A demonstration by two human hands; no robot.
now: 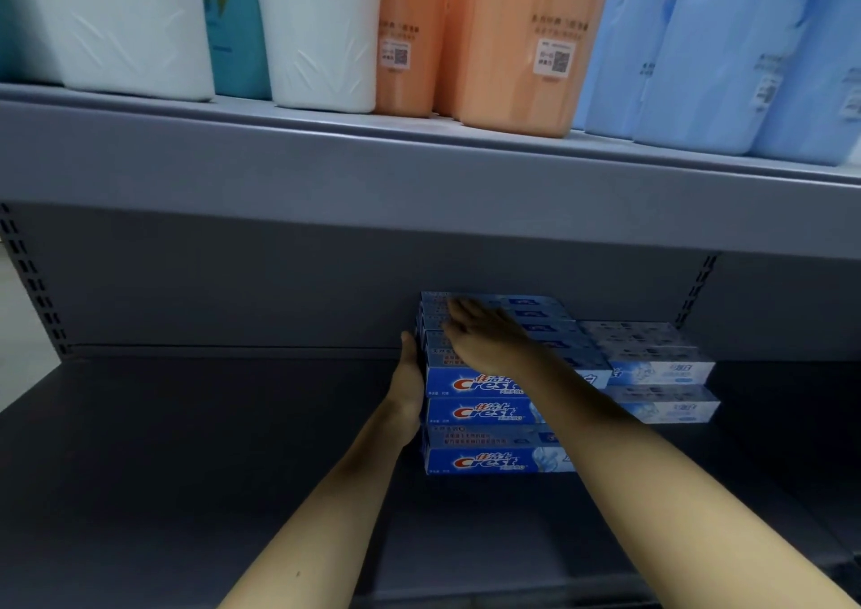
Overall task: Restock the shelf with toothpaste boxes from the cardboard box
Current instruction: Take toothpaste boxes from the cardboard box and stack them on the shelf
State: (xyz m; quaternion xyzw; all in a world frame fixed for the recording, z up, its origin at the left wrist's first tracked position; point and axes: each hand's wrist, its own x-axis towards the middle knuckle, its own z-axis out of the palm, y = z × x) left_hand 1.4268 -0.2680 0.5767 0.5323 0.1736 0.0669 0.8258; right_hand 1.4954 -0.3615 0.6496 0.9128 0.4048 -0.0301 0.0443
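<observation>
A stack of blue Crest toothpaste boxes (484, 415) stands three layers high on the dark lower shelf (209, 445), several boxes deep. My left hand (410, 385) lies flat against the stack's left end with straight fingers. My right hand (480, 336) rests palm down on the top layer, fingers spread and straight. To the right of the stack sits a lower pile of pale blue toothpaste boxes (661, 375), touching it. The cardboard box is out of view.
The upper shelf (419, 175) carries white, orange and light blue bottles (512, 44) and overhangs close above the stack. Slotted uprights (32, 282) stand at the back left and back right. Bare shelf surface stretches left of the stack.
</observation>
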